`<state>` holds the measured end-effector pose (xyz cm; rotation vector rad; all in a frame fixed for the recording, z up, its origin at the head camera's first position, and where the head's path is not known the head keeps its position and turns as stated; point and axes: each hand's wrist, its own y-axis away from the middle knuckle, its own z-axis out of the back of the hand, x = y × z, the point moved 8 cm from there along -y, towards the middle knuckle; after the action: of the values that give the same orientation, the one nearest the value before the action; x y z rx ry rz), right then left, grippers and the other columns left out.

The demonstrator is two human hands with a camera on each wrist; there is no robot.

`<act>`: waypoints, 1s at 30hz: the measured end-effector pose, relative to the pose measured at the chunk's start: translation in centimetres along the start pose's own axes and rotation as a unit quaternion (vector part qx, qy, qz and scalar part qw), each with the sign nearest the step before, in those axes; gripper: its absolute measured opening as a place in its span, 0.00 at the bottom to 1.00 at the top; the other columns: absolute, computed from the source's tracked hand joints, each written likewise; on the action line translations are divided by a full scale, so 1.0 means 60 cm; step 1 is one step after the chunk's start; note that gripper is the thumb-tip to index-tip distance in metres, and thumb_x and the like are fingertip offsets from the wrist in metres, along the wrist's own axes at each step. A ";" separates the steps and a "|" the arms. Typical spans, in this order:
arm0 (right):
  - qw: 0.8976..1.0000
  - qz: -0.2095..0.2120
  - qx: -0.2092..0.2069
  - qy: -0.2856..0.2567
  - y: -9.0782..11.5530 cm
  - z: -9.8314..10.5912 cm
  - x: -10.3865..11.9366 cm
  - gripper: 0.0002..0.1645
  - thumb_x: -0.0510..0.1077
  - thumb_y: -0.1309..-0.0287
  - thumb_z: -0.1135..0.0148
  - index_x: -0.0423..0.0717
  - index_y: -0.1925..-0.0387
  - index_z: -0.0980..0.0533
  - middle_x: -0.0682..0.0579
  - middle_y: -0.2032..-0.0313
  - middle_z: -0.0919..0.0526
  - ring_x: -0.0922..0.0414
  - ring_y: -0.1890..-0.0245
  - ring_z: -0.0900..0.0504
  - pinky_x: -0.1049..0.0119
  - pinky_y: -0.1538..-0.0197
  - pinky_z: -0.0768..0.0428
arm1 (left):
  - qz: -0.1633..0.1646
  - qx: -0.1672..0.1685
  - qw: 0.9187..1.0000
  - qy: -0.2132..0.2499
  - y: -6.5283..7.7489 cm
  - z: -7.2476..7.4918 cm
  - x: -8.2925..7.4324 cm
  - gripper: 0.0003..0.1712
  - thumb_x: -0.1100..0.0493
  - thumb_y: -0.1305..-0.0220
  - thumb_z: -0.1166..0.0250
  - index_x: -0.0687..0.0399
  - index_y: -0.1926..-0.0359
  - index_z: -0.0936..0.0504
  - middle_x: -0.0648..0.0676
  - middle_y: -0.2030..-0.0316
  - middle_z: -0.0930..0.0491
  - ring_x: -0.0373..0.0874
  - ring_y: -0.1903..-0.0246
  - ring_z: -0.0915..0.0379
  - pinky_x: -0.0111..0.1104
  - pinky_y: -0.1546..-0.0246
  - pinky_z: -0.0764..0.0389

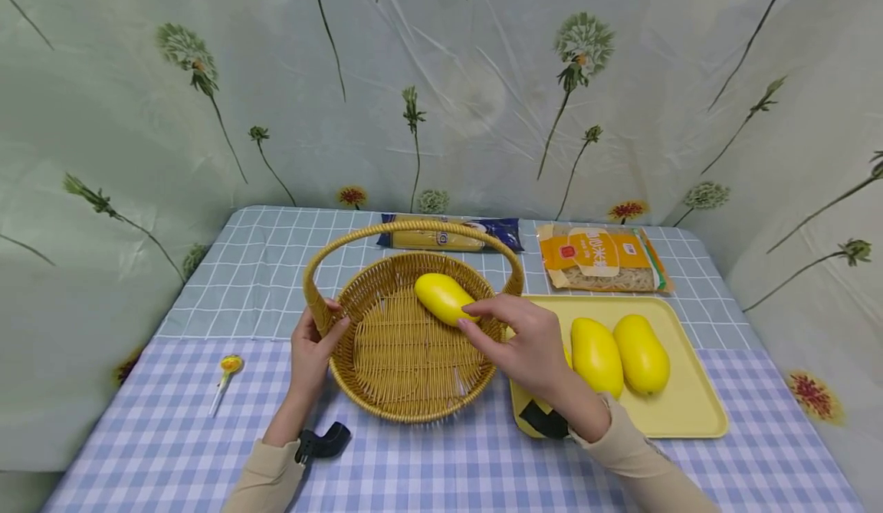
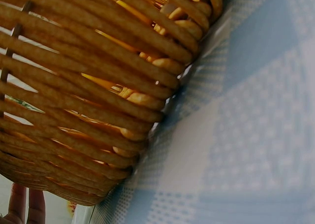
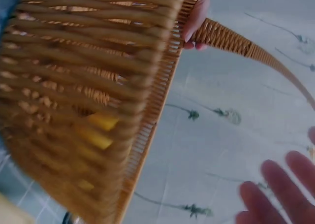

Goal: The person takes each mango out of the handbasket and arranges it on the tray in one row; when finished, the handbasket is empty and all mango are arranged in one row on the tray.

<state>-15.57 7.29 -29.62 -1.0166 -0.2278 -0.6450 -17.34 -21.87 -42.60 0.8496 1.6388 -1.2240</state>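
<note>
A round wicker basket [image 1: 407,360] with an arched handle stands in the middle of the table. My left hand [image 1: 312,348] grips its left side at the foot of the handle, thumb over the rim. One yellow mango [image 1: 441,298] lies inside, toward the back right. Over the basket's right rim is my right hand [image 1: 520,337], its fingertips close by that mango in the head view. The right wrist view shows those fingers [image 3: 275,184] spread apart with nothing held. Mango yellow shows through the weave there.
Right of the basket, a yellow tray [image 1: 690,413] carries a mango [image 1: 596,356], another mango [image 1: 641,353], and a yellow piece mostly hidden by my right hand. Behind lie a pasta packet [image 1: 441,238] and an orange grain bag [image 1: 603,260]. A lollipop [image 1: 226,379] lies at left.
</note>
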 end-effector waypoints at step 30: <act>0.882 -0.248 0.365 0.167 -0.060 -0.177 -0.124 0.37 0.59 0.47 0.33 0.51 0.38 0.30 0.44 0.47 0.26 0.49 0.58 0.25 0.58 0.68 0.29 | 0.004 0.001 1.000 -0.004 0.004 -0.015 -0.041 0.14 0.79 0.41 0.42 0.79 0.54 0.32 0.64 0.59 0.28 0.46 0.57 0.30 0.28 0.59 0.29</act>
<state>-24.85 -0.08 -36.05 -0.0962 -0.3949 -1.0792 -16.45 -20.98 -40.29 0.8492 1.6268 -1.2223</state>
